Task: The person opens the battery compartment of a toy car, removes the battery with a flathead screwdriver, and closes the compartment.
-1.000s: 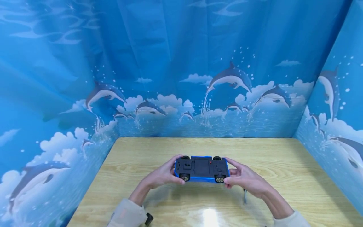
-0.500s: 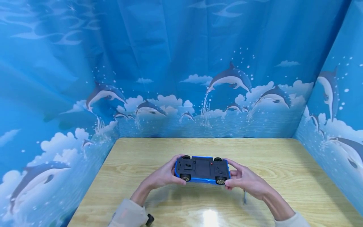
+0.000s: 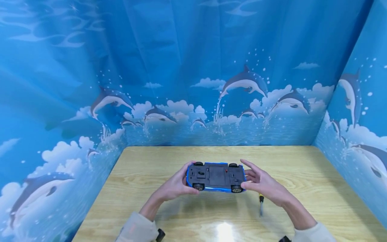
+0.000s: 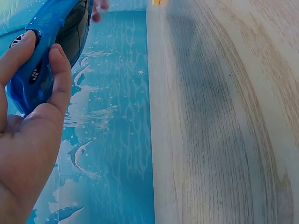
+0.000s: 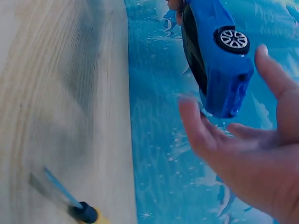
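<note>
A blue toy car [image 3: 217,176] is held up above the table, its black underside and wheels turned toward the head camera. My left hand [image 3: 174,187] grips its left end; in the left wrist view the thumb and fingers pinch the blue body [image 4: 46,28]. At the other end my right hand [image 3: 267,187] has its fingers spread. The right wrist view shows a gap between those fingers [image 5: 275,77] and the car's end [image 5: 229,88]. Whether any fingertip still touches it, I cannot tell.
A screwdriver [image 3: 261,205] with a yellow and black handle lies on the wooden table [image 3: 157,158], below my right hand. Blue dolphin-print curtains [image 3: 181,67] hang behind and at both sides of the table.
My right hand's fingers have loosened from the car's right end and spread. The car has risen slightly, still in my left hand. More of the screwdriver shows.
</note>
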The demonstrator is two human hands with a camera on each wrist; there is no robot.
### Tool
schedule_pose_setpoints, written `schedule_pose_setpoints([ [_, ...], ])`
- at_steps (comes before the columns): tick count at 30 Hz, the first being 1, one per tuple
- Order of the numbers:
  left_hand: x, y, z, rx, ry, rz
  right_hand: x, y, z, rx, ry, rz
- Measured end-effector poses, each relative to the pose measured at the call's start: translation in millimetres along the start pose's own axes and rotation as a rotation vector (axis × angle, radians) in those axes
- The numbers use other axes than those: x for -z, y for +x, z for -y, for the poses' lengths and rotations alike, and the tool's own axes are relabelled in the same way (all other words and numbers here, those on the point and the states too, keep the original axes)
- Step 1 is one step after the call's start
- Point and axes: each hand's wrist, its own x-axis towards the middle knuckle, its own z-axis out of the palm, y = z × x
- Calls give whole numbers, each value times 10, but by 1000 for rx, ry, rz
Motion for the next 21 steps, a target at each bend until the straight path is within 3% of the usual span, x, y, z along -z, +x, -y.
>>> schedule_pose_setpoints([
  [4,-7,1,-9,10,5,-4,-43,36,87,125,-208,-147],
  [8,-14,1,-4,14,-5,10,-80,99,184,233,-371,-210],
  [21,-59,-2,24,10,-23,11,-350,386,357,447,-557,-140],
])
